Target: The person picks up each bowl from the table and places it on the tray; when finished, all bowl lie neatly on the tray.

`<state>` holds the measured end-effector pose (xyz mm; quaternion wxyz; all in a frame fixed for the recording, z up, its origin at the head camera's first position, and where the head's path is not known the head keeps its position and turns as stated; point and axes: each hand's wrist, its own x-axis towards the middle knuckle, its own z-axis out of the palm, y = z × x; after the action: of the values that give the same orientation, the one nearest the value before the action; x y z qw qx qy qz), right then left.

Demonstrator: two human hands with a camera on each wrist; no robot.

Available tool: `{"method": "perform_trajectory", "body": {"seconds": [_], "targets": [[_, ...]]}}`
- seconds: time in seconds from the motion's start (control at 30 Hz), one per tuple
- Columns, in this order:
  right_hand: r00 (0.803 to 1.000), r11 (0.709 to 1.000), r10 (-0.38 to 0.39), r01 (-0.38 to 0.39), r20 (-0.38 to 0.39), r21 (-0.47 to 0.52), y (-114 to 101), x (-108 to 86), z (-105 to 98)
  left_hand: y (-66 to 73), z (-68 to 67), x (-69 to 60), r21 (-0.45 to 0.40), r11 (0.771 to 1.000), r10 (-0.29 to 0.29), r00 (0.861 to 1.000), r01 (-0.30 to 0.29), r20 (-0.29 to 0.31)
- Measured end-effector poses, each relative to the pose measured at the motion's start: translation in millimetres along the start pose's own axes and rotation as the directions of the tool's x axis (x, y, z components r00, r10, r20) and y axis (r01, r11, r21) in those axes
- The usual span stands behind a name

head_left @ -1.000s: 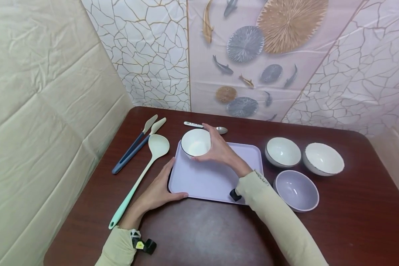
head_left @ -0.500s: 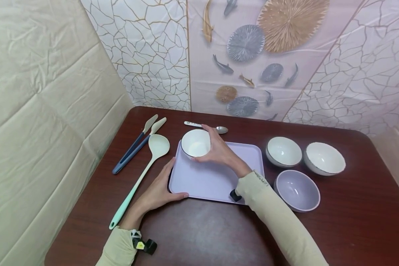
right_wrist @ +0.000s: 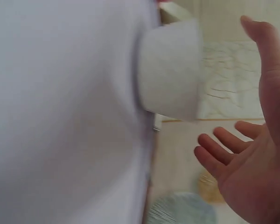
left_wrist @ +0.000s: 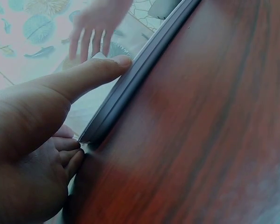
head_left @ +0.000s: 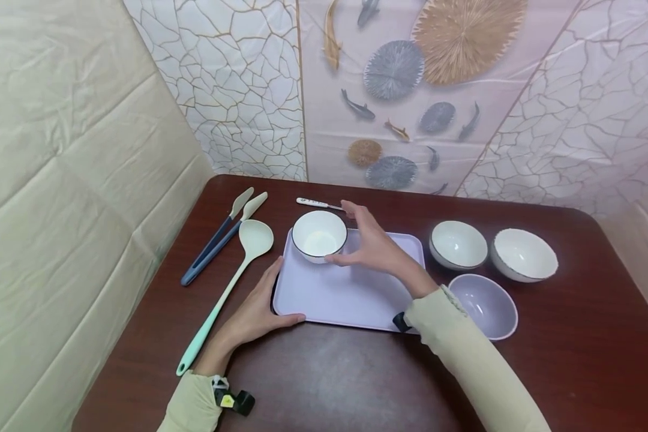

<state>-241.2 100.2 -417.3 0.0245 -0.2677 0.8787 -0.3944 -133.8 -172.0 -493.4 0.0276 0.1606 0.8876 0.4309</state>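
A white bowl with a dark rim (head_left: 318, 235) stands upright on the back left part of a lilac tray (head_left: 340, 297). My right hand (head_left: 380, 251) is just right of this bowl, thumb and fingers spread. The right wrist view shows a gap between the hand (right_wrist: 254, 175) and the white bowl (right_wrist: 169, 70). At the tray's front left corner, my left hand (head_left: 254, 309) holds the edge, fingers along the left side and thumb on the front rim. Seen from the left wrist, the thumb lies on the tray's edge (left_wrist: 126, 79).
Left of the tray lie a ladle (head_left: 256, 239) with a mint handle and blue-handled tongs (head_left: 216, 243). A spoon (head_left: 310, 203) lies behind, partly hidden. To the right stand two white bowls (head_left: 458, 245) (head_left: 524, 255) and a lilac bowl (head_left: 486, 306).
My right hand has let go of the white bowl and moved a little to the right. The bowl stays on the tray. My left hand keeps its place at the corner.
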Motion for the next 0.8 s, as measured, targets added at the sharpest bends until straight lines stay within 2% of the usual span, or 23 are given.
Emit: {"method": "perform_trajectory", "body": {"seconds": [0.13, 0.27, 0.4, 0.67, 0.8], "targets": [[0.999, 1.000, -0.013, 0.013, -0.029, 0.021, -7, -23.6, -29, 0.8, 0.0, -0.1, -0.005, 1.000, 0.015, 1.000, -0.015, -0.008], [0.996, 1.000, -0.024, 0.024, -0.086, -0.005, -7, -48.4, -62, 1.8, 0.2, -1.1, -0.012, 1.000, 0.007, 1.000, -0.007, 0.000], [0.987, 0.999, -0.006, -0.001, -0.160, -0.047, -2, -74.2, -94, 1.6, -1.4, -2.8, -0.008, 1.000, -0.003, 1.000, 0.003, 0.001], [0.945, 0.994, 0.063, -0.088, -0.320, -0.065, 17, -118.1, -143, -1.3, -1.5, -2.7, 0.000, 1.000, 0.012, 1.000, -0.012, -0.012], [0.913, 0.978, 0.134, -0.185, -0.386, -0.097, 34, -146.7, -161, 0.1, 0.6, -1.8, -0.007, 1.000, 0.004, 1.000, -0.004, -0.004]]}}
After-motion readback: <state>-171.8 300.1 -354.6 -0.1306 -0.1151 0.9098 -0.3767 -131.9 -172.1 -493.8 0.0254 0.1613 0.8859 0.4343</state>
